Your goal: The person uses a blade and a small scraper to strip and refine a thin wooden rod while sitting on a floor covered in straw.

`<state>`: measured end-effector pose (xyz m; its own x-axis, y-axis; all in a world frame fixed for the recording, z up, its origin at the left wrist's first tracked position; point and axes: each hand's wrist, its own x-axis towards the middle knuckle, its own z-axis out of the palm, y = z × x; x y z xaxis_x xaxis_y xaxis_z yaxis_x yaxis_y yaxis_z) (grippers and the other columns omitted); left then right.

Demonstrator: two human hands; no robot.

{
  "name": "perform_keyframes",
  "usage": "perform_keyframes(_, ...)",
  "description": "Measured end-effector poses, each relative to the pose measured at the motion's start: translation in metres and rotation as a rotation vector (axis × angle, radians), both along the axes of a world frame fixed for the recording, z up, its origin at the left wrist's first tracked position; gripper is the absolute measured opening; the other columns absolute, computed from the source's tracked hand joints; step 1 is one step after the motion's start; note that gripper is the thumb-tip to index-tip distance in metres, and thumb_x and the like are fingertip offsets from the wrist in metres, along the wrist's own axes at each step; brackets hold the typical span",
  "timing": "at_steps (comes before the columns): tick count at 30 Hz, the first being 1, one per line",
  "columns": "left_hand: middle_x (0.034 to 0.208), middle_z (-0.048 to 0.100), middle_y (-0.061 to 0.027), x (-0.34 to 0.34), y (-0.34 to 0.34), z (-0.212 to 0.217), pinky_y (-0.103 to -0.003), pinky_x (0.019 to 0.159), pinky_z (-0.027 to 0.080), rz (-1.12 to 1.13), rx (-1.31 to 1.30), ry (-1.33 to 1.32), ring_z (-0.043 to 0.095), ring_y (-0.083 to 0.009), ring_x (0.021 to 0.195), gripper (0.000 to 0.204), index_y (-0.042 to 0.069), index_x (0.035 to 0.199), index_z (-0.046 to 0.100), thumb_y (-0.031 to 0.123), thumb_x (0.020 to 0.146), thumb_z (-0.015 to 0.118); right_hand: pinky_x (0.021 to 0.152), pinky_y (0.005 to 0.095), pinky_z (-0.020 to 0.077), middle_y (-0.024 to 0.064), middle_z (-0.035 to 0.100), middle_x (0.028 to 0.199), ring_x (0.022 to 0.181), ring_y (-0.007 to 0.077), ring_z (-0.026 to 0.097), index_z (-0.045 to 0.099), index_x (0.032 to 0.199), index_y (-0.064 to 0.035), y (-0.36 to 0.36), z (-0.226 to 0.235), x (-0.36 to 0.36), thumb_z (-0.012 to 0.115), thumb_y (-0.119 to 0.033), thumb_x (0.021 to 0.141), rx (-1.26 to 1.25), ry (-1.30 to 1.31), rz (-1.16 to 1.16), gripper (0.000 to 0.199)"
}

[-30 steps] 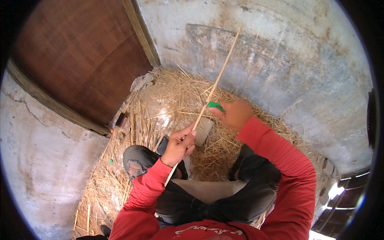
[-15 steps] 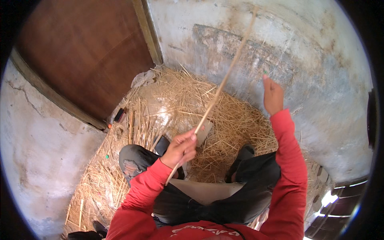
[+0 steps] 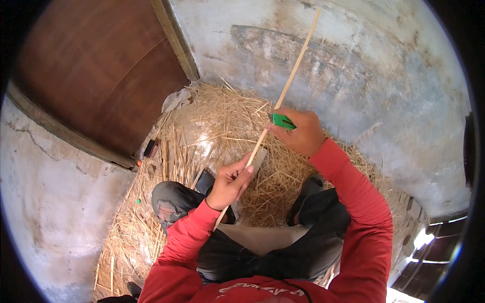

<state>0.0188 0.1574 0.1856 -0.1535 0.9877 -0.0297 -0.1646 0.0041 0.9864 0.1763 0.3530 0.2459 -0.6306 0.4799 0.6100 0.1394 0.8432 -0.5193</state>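
Observation:
A long, thin, pale wooden stick (image 3: 295,68) slants from my lap up toward the far wall. My left hand (image 3: 231,183) is closed around its lower part, with the near end poking out below the wrist. Farther up, my right hand (image 3: 303,132) grips a green utility knife (image 3: 284,121), its front end against the stick. Fingertips of that hand also touch the stick just below the knife. The blade itself is mostly hidden.
Loose straw and shavings (image 3: 227,108) cover the floor between my feet and the walls. A brown door (image 3: 101,65) stands at the far left, a stained plaster wall (image 3: 404,101) at the right. Near the door lie a small dark object (image 3: 150,148) and an orange one (image 3: 139,163).
My right hand has come left from beside the wall to the stick, bringing the green knife against it. My left hand keeps its hold, and the stick has barely shifted.

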Motion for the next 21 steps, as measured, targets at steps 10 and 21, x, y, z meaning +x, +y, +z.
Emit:
perform_keyframes(10, 0.060, 0.046, 0.0054, -0.003, -0.006, -0.004, -0.019, 0.039, 0.031, -0.077, -0.039, 0.020, 0.037, -0.0012, 0.042, 0.044, 0.007, 0.145, 0.047, 0.016, 0.103, 0.054, 0.055, 0.0253, 0.0398, -0.0018, 0.057, 0.069, 0.059, 0.0081, 0.046, 0.070, 0.091, -0.0051, 0.083, 0.011, 0.064, 0.074, -0.022, 0.088, -0.086, 0.521, -0.638, 0.018)
perform_keyframes(21, 0.063, 0.049, 0.0028, 0.001, 0.000, 0.001, -0.020, 0.039, 0.033, 0.037, -0.101, 0.053, 0.039, -0.0033, 0.041, 0.046, 0.005, 0.145, 0.046, 0.015, 0.101, 0.057, 0.061, 0.0353, 0.0514, 0.0108, 0.070, 0.084, 0.067, 0.0264, 0.067, 0.068, 0.114, -0.0130, 0.004, 0.017, 0.038, 0.079, -0.025, 0.081, -0.073, -0.095, 0.028, 0.037)
